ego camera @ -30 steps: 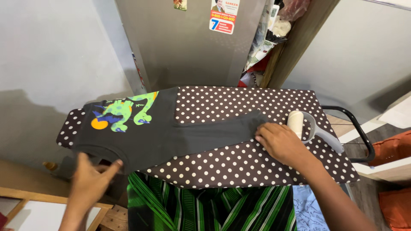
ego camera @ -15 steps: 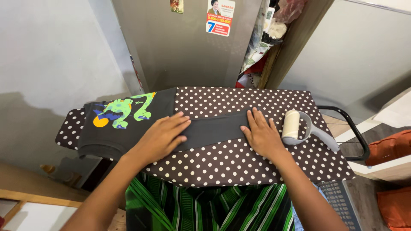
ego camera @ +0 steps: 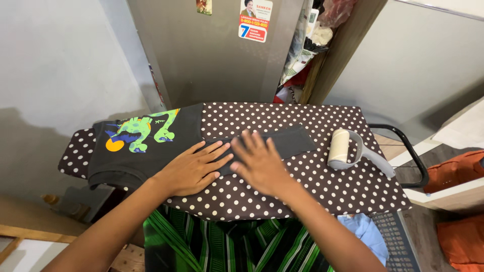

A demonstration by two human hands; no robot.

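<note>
The ironing board (ego camera: 322, 196), covered in brown cloth with white dots, fills the middle of the view, and a dark shirt (ego camera: 151, 151) with a green dinosaur print lies flat along its left half. One long sleeve (ego camera: 287, 140) runs out to the right across the dotted cover.

Smoothing this sleeve well, I judge, calls for flat palms, even light pressure, and strokes along the sleeve's length from the shoulder toward the cuff, so creases get pushed off the end and not bunched up in the middle.

The left hand (ego camera: 194, 168) lies flat with fingers spread, palm down where the sleeve meets the body of the shirt. The right hand (ego camera: 257, 162) rests just beside it, also spread and pressed flat, covering the middle of the sleeve; neither hand pinches anything. The cuff end lies bare beyond the right fingertips.

A lint roller (ego camera: 345, 148) with a grey handle sits near the cuff, apart from both hands.
</note>
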